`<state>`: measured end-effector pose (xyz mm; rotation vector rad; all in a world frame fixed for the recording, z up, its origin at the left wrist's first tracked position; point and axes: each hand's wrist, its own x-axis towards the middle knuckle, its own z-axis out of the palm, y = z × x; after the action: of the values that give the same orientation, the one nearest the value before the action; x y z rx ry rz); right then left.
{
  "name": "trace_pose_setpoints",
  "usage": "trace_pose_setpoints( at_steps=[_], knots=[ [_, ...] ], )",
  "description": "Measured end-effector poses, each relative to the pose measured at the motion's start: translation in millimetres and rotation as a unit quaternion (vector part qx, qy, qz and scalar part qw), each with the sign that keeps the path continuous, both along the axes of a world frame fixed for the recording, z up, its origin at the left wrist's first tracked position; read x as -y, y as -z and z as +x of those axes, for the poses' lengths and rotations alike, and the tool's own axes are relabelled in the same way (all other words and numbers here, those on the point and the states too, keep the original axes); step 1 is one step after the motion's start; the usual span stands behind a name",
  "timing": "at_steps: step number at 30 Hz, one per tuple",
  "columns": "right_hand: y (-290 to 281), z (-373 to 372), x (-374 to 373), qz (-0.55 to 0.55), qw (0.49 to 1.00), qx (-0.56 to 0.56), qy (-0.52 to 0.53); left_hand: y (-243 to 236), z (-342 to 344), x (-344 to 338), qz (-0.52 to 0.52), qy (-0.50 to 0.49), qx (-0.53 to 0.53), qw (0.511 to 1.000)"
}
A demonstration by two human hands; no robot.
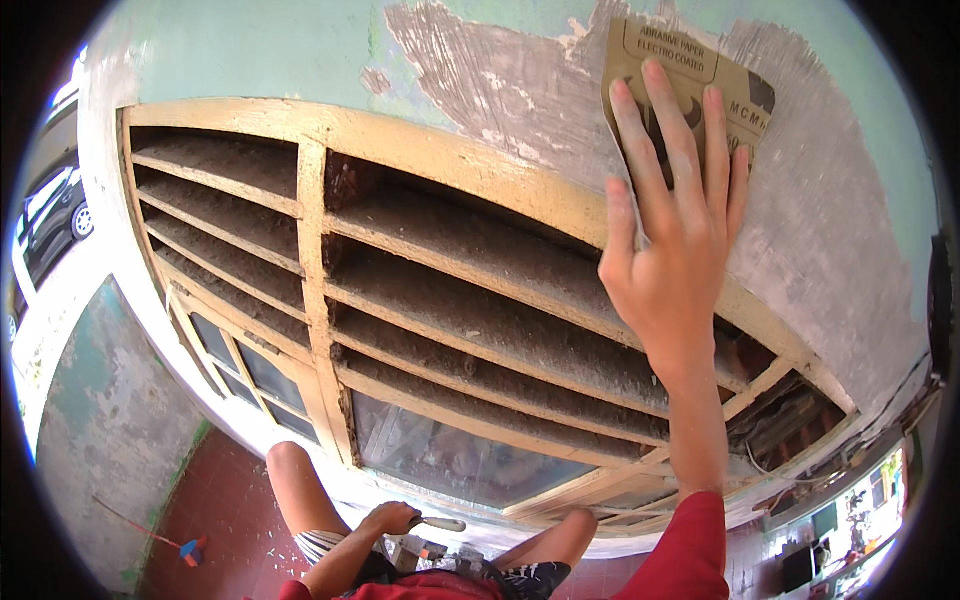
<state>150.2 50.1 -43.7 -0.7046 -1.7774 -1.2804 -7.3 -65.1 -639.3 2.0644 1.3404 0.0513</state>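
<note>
My right hand point(675, 240) reaches up with its fingers spread over a sheet of brown sandpaper point(690, 55), holding it flat against the wall. Under and around the sheet the wall shows a rough grey patch point(490, 80) where the green paint is gone. Low in the view, near my lap, my left hand point(393, 517) is closed around a small hand tool point(442, 523). Only a pale, rounded end of that tool sticks out to the right; the rest is hidden in the fist, so its kind is unclear.
Below the grey patch runs a cream wooden frame point(313, 200) with dusty slats and glass panes point(450, 450). A metal ladder top point(430, 555) shows between my legs. Far below, a stick with a blue-and-red end point(192, 552) lies on the red floor point(225, 500) among pale flakes.
</note>
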Motion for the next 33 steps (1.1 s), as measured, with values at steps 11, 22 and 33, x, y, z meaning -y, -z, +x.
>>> trace_pose_setpoints(
  at_steps=[11, 22, 33],
  knots=[
    [20, -12, 1, -0.016, 0.999, 0.032, 0.024, 17, -46, -58, -0.019, 0.051, -0.058, 0.997],
    [23, -17, -1, -0.011, 0.999, 0.031, 0.032, 49, -37, -58, -0.044, 0.044, -0.067, 0.996],
    [-7, 10, -10, 0.06, 0.998, -0.026, 0.01, 54, -42, -74, -0.045, 0.021, -0.061, 0.997]
  ],
)
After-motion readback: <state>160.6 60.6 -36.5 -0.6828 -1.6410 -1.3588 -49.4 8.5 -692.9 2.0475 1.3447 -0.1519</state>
